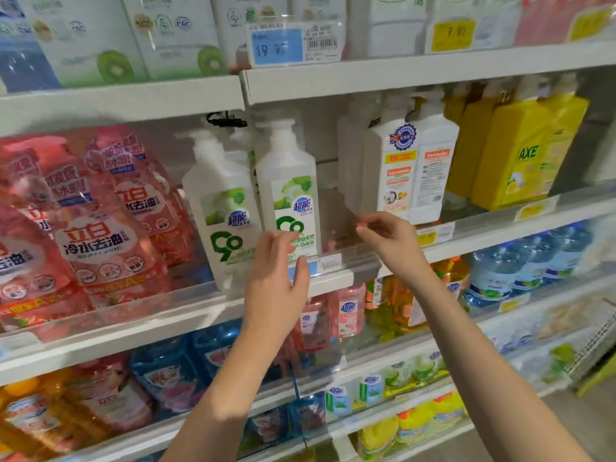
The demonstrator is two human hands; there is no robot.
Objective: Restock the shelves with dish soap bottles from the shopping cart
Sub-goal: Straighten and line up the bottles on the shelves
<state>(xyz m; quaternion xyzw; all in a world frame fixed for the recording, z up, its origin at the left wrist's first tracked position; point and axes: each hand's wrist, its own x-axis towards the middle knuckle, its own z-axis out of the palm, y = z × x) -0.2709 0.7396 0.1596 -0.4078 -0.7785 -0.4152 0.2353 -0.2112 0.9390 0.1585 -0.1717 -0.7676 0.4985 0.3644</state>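
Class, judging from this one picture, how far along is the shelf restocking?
Done: two white pump bottles with green labels stand on the middle shelf. In hand: nothing; the left hand hovers at the right bottle's base, and the right hand is near the empty gap beside it. Left: filling that gap; the cart is out of view.

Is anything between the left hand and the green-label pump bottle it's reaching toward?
Nothing visible. The left hand is right at the front of the green-label bottle, fingers over its lower label; whether they touch is unclear. The right hand is empty.
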